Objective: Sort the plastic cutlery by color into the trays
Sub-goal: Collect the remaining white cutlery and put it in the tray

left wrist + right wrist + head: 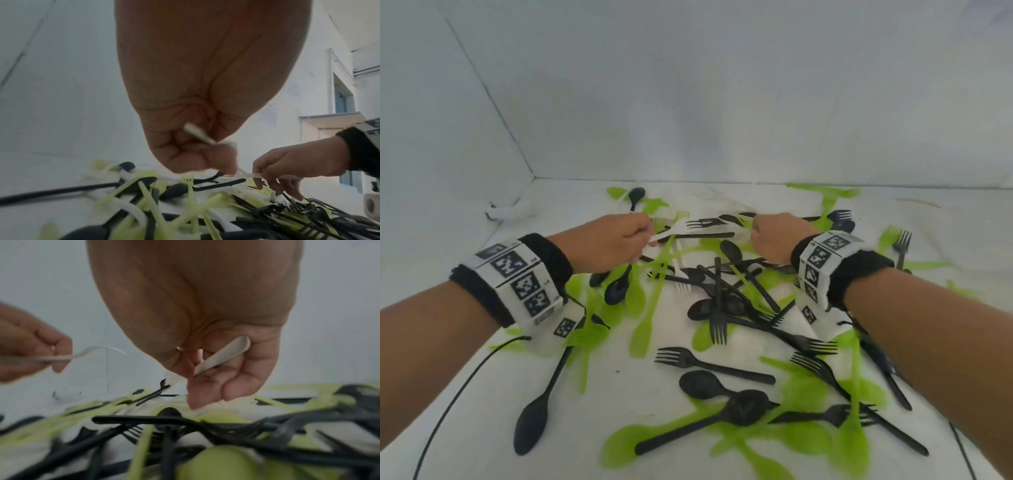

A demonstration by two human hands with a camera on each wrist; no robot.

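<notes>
white table [619, 370], white walls | black/green cutlery [722, 308] strewn | hands: left [613, 240] pinches white fork [671, 230], right [777, 236] grips white handle [222, 355]

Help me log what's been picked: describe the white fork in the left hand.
The white fork is thin, pale plastic. The left hand grips its handle, whose end pokes out past the curled fingers in the left wrist view. Its tines point toward the right hand, lifted above the mixed green and black cutlery pile. Motion blur hides finer detail.
</notes>
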